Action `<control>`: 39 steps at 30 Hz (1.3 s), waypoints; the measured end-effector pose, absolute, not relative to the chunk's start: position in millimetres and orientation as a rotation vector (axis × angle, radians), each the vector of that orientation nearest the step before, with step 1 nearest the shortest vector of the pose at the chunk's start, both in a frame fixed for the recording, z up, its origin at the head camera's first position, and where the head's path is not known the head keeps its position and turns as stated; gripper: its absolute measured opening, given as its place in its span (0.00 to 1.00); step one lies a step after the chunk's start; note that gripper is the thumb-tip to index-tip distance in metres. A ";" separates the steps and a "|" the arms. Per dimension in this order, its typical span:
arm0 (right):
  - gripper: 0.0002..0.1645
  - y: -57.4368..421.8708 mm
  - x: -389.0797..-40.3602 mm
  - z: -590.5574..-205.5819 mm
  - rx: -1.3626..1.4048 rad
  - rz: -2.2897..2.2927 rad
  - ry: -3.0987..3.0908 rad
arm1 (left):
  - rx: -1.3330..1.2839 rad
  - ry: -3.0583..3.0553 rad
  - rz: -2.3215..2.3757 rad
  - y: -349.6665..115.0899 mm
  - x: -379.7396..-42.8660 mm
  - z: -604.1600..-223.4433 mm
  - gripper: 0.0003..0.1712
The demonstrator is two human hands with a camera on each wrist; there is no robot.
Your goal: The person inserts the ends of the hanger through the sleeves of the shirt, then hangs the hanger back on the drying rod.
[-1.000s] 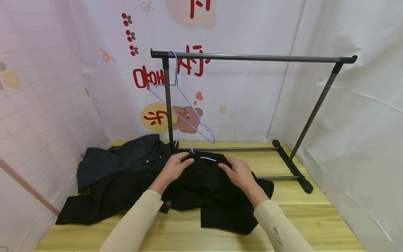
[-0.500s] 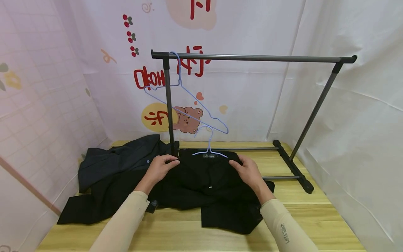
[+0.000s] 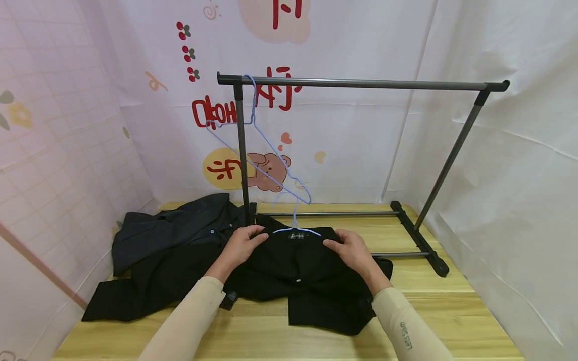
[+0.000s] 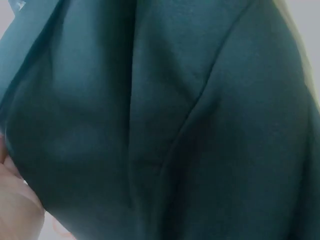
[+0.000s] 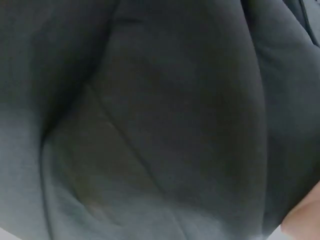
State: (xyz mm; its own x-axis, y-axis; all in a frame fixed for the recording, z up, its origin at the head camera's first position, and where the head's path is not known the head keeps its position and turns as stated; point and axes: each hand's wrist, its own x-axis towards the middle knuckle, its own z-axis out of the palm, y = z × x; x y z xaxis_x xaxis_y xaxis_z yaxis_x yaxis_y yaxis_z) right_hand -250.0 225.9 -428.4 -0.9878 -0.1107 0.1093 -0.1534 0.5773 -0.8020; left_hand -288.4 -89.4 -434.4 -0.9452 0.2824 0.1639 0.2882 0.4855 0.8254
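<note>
A black shirt (image 3: 311, 271) with a light button and a collar label is held up by its shoulders in the head view. My left hand (image 3: 241, 248) pinches the left shoulder, thumb on top. At the other shoulder my right hand (image 3: 354, 253) grips the cloth between thumb and fingers. A light-blue hanger (image 3: 294, 225) sits inside the collar, its hook rising above the neckline and its lower part hidden in the shirt. Dark cloth (image 4: 165, 120) fills the left wrist view, and the same shirt's cloth (image 5: 175, 120) fills the right one.
Behind the shirt stands a dark metal clothes rack (image 3: 361, 83). A second blue hanger (image 3: 275, 150) hangs from the left end of its bar. Dark folded garments (image 3: 171, 245) lie on the wooden tabletop (image 3: 262, 336) at left. White printed curtains enclose the back and sides.
Both hands first spread apart, opening the collar and showing the label, then came slightly closer together and lower. The hanger in the shirt shifted right, then dipped. The hanging one swung.
</note>
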 end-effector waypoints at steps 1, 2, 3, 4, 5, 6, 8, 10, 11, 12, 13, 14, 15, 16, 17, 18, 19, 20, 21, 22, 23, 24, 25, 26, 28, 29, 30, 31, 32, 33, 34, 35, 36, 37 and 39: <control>0.16 227.0 -250.5 -429.9 0.201 1.395 -2.747 | -0.500 -2.702 -1.517 -89.1 -288.7 -435.8 0.17; 0.17 228.0 -250.6 -431.1 0.174 1.387 -2.743 | -0.485 -2.705 -1.529 -88.9 -289.0 -437.0 0.16; 0.18 229.1 -250.9 -432.5 0.148 1.383 -2.738 | -0.478 -2.708 -1.539 -88.6 -289.0 -438.0 0.15; 0.19 230.1 -251.8 -434.3 0.125 1.373 -2.737 | -0.482 -2.709 -1.549 -88.0 -289.0 -438.6 0.14; 0.19 230.8 -252.0 -435.6 0.112 1.371 -2.736 | -0.487 -2.714 -1.554 -87.4 -288.6 -439.2 0.14; 0.18 231.2 -252.3 -436.6 0.109 1.372 -2.733 | -0.491 -2.720 -1.559 -86.7 -288.4 -439.9 0.13; 0.15 230.7 -252.3 -438.5 0.098 1.349 -2.731 | -0.501 -2.733 -1.562 -85.9 -288.4 -441.5 0.12; 0.14 229.8 -251.9 -439.5 0.083 1.296 -2.734 | -0.511 -2.740 -1.575 -86.4 -289.2 -443.7 0.12; 0.13 229.2 -251.4 -439.4 0.078 1.263 -2.734 | -0.504 -2.737 -1.594 -87.1 -289.4 -444.4 0.11; 0.13 228.6 -251.1 -439.1 0.075 1.227 -2.736 | -0.496 -2.732 -1.608 -87.8 -290.1 -445.1 0.11; 0.14 228.3 -250.8 -439.0 0.069 1.188 -2.744 | -0.490 -2.726 -1.620 -88.8 -290.6 -445.6 0.11; 0.16 228.1 -250.5 -438.5 0.066 1.159 -2.751 | -0.476 -2.720 -1.630 -89.7 -291.0 -445.9 0.11; 0.18 228.3 -250.2 -437.9 0.066 1.131 -2.762 | -0.466 -2.711 -1.653 -90.7 -291.3 -446.0 0.11; 0.19 228.6 -250.1 -437.5 0.066 1.095 -2.771 | -0.452 -2.704 -1.663 -91.4 -291.6 -445.6 0.11; 0.20 229.4 -250.3 -437.2 0.064 1.061 -2.780 | -0.438 -2.697 -1.666 -91.8 -292.0 -445.1 0.10; 0.22 230.3 -249.9 -436.7 0.066 1.035 -2.790 | -0.429 -2.694 -1.663 -92.5 -292.8 -445.0 0.10; 0.23 231.8 -249.6 -436.6 0.065 1.013 -2.795 | -0.420 -2.689 -1.663 -93.2 -293.6 -444.5 0.10; 0.23 233.6 -249.4 -436.4 0.065 0.999 -2.796 | -0.410 -2.681 -1.673 -94.1 -294.7 -443.9 0.10; 0.24 236.0 -249.2 -436.4 0.059 0.999 -2.795 | -0.405 -2.675 -1.684 -94.9 -295.4 -443.1 0.10; 0.25 238.8 -249.0 -436.5 0.052 1.013 -2.791 | -0.399 -2.670 -1.681 -95.8 -296.2 -442.2 0.10; 0.25 242.1 -248.5 -436.8 0.039 1.051 -2.787 | -0.396 -2.662 -1.690 -96.8 -296.9 -441.2 0.10; 0.25 245.9 -247.7 -437.1 0.023 1.101 -2.782 | -0.397 -2.659 -1.695 -97.9 -297.5 -440.3 0.10; 0.25 249.7 -247.4 -437.7 -0.006 1.159 -2.777 | -0.396 -2.657 -1.695 -99.0 -297.9 -439.5 0.10; 0.26 253.3 -246.8 -438.2 -0.034 1.221 -2.771 | -0.396 -2.652 -1.702 -100.2 -298.6 -439.0 0.10; 0.28 260.3 -245.0 -439.3 -0.095 1.337 -2.755 | -0.388 -2.639 -1.709 -102.4 -299.9 -438.6 0.11; 0.28 263.2 -244.0 -439.5 -0.127 1.390 -2.747 | -0.381 -2.629 -1.713 -103.4 -300.6 -438.5 0.11; 0.29 265.9 -243.2 -439.7 -0.149 1.435 -2.737 | -0.370 -2.621 -1.717 -104.3 -301.1 -438.6 0.11; 0.29 267.9 -242.7 -439.7 -0.176 1.471 -2.724 | -0.357 -2.608 -1.722 -105.1 -301.8 -438.8 0.11; 0.29 270.0 -242.0 -439.8 -0.189 1.490 -2.712 | -0.342 -2.593 -1.733 -105.8 -302.5 -439.1 0.11; 0.28 271.9 -241.9 -440.0 -0.209 1.511 -2.693 | -0.329 -2.585 -1.737 -106.5 -303.0 -439.3 0.11; 0.27 273.6 -241.6 -440.1 -0.222 1.515 -2.678 | -0.319 -2.577 -1.741 -107.0 -303.6 -439.6 0.10; 0.26 275.1 -241.6 -440.2 -0.245 1.522 -2.655 | -0.313 -2.570 -1.738 -107.5 -303.7 -439.4 0.10; 0.25 276.7 -241.4 -440.4 -0.259 1.524 -2.632 | -0.306 -2.566 -1.735 -107.8 -304.1 -439.5 0.11; 0.26 277.9 -241.1 -440.6 -0.275 1.521 -2.609 | -0.305 -2.563 -1.729 -107.9 -304.6 -439.6 0.11; 0.28 280.3 -240.7 -441.7 -0.293 1.526 -2.561 | -0.301 -2.558 -1.715 -108.3 -305.1 -439.3 0.12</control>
State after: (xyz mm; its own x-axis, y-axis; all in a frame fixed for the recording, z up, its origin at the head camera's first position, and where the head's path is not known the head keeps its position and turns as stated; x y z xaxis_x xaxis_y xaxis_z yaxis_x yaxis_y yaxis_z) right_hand -240.7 280.3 -441.7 -0.9703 0.2404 0.0257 0.0918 0.4646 -0.8807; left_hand -305.1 -108.3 -439.3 -0.9800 0.1345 0.1469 0.1870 0.3672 0.9111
